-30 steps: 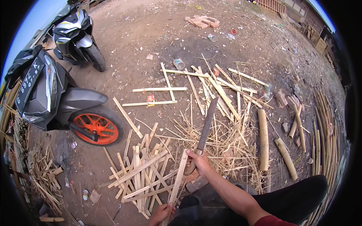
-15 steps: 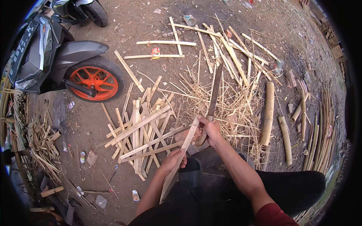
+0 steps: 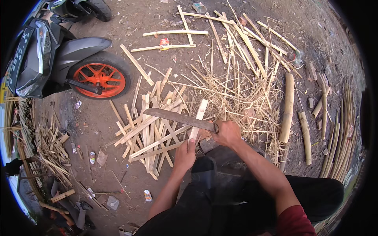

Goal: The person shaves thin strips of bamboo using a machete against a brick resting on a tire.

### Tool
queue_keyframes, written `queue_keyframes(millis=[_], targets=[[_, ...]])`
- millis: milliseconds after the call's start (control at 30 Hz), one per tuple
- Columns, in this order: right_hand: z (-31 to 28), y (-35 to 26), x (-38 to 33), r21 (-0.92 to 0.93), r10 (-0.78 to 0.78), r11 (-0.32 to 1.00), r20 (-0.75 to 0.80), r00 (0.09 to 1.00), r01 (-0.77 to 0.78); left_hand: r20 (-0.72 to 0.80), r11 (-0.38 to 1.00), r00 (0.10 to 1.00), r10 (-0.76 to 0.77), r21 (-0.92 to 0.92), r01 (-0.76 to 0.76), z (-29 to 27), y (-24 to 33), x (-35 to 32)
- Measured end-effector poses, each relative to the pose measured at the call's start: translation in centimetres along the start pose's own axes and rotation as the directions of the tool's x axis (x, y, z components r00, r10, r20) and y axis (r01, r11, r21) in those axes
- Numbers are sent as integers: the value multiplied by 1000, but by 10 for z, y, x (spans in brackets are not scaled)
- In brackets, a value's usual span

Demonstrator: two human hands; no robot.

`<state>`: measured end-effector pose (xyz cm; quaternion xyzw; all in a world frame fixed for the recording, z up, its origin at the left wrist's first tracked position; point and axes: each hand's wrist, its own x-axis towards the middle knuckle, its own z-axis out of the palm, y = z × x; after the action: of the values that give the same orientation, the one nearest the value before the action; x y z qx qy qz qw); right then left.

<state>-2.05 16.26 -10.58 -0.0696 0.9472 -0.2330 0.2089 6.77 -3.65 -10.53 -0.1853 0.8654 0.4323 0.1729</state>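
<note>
Head view: bare dirt yard (image 3: 118,15), littered with cut bamboo; a scooter with an orange wheel (image 3: 100,78) stands at upper left; a loose pile of split bamboo slats (image 3: 153,129) lies in front of the person, pale shavings (image 3: 240,94) just beyond it, thick bamboo poles (image 3: 288,106) to the right, more slats scattered near the top.

Left hand (image 3: 185,155): fingers wrapped tight around the lower end of 1 bamboo slat (image 3: 199,118); the slat stands tilted, upper end leaning away from the person over the pile.

Right hand (image 3: 227,133): fingers clenched around the handle of a long machete (image 3: 179,117); blade lies roughly level, pointing to the person's left, crossing the slat just above the left hand; whether the edge bites the wood, cannot tell.

Risk, judged: blade sits very near the left fingers; a slip along the smooth bamboo could bring the edge onto that hand; splinters from split edges could also pierce bare skin; the dark trousers (image 3: 236,196) directly below offer little protection.
</note>
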Motion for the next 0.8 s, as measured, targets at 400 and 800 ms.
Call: queue_keyframes(millis=[400, 800], targets=[[-59, 89, 130, -209, 496, 857, 89, 864, -471, 76, 938, 938, -338, -54, 342, -57, -16, -75], [-66, 45, 63, -29, -73, 997, 8, 997, 73, 60, 973, 985, -163, -157, 170, -56, 0, -15]])
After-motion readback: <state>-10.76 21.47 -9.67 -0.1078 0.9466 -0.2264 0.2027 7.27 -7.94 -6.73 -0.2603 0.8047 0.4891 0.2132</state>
